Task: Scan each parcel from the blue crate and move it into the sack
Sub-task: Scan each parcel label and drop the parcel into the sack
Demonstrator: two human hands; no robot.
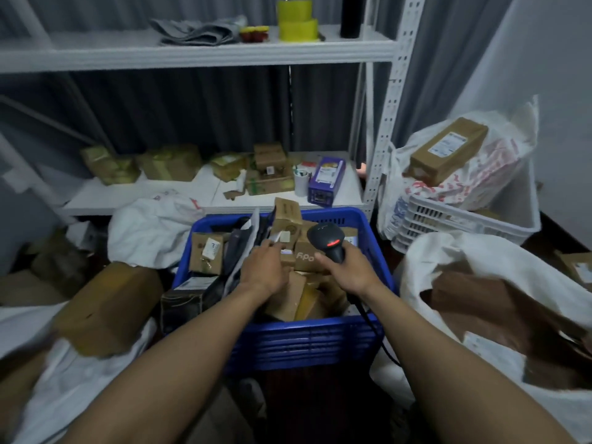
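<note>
Firstly, the fingers (268, 248) of the left hand (264, 267) are reached down among the parcels (288, 296) and are laid against a small brown box (306, 256), but it cannot be told whether the box is grasped or only touched, because the fingertips are hidden. The fingers of the right hand (350, 269) are clenched round the handle of the scanner (322, 237), which is held over the same heap with a red light shown on its head. From here, a wrong code could be read, since several white labels are lying close together under the scanner; this is judged to be the main risk. A neighbouring parcel could also be dragged up or tipped over when one box is pulled, because the boxes are wedged and tilted against each other. The cable (368, 318) is run down past the near right corner of the blue crate (288, 334), so it might be caught there when the arm is swung to the sack (448, 254). The parcels are seen as brown cardboard boxes of mixed sizes, some with labels, and dark flat bags (240, 248) are stood on edge in the left part of the crate. The crate is placed between the two forearms, and the white sack, with its mouth open and brown parcels inside, is placed just beside it on the right.
</note>
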